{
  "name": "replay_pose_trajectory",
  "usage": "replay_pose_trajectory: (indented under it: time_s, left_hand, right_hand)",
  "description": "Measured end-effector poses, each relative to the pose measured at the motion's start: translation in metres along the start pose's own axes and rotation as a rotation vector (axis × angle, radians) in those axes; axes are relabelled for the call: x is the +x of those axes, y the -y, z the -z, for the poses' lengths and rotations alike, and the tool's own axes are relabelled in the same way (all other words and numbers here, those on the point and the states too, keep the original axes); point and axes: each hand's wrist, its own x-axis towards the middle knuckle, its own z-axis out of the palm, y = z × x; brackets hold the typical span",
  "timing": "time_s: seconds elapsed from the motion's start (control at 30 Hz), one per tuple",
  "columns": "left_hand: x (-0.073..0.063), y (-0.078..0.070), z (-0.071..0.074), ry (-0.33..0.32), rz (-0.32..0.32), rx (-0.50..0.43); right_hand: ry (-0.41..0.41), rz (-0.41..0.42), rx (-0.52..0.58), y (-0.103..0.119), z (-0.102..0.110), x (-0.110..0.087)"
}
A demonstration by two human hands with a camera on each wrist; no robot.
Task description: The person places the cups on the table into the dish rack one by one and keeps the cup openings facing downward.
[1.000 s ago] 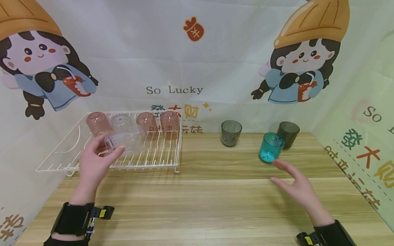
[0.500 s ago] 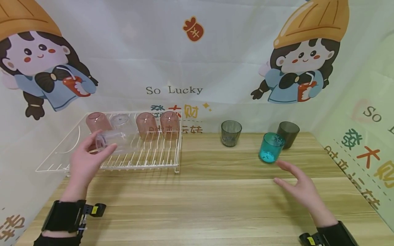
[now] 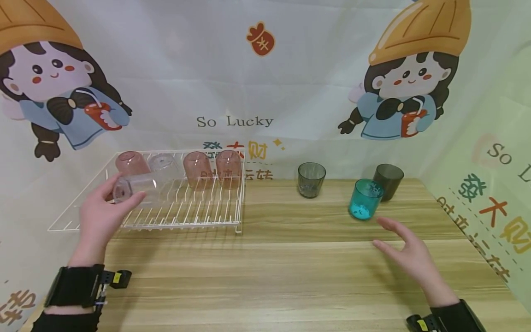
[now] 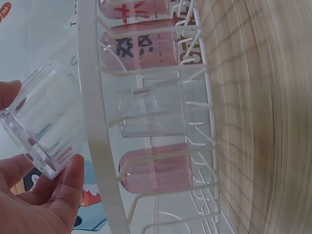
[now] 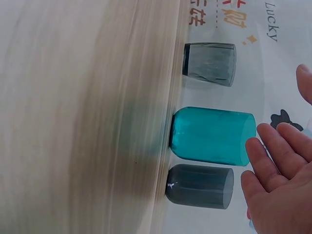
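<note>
Tabletop parts rack edge from spread right hand; left hand pinches clear glass, long axis tilted, mouth right-downward.

A wide black left band and black right band each carry a boxy black camera with a yellow patch, a thin cable dangling above the black left sleeve.

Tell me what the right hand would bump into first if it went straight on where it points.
Probably the teal cup, just ahead of the right hand, though depth is hard to judge.
</note>
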Motion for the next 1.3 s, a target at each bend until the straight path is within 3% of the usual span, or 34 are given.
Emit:
replay_pose_trajectory:
  time_s: [0.17,0.4,0.83,1.1,1.3]
  left_hand:
    - [0.005,0.005,0.004,0.009,-0.005,0.045]
    - [0.012,0.009,0.011,0.01,-0.072,0.161]
    - [0.029,0.011,0.022,0.093,-0.108,0.353]
    - [0.037,0.016,0.028,0.157,-0.068,0.411]
    - [0.04,0.02,0.03,0.166,-0.062,0.442]
  right_hand:
    - [-0.004,0.003,-0.009,-0.002,0.001,-0.001]
    - [0.0,-0.008,-0.028,-0.006,0.002,-0.002]
    - [-0.009,-0.003,-0.067,-0.01,0.005,-0.001]
    - [-0.018,0.048,-0.129,-0.011,0.007,0.004]
    - [-0.023,0.085,-0.149,-0.012,0.006,0.009]
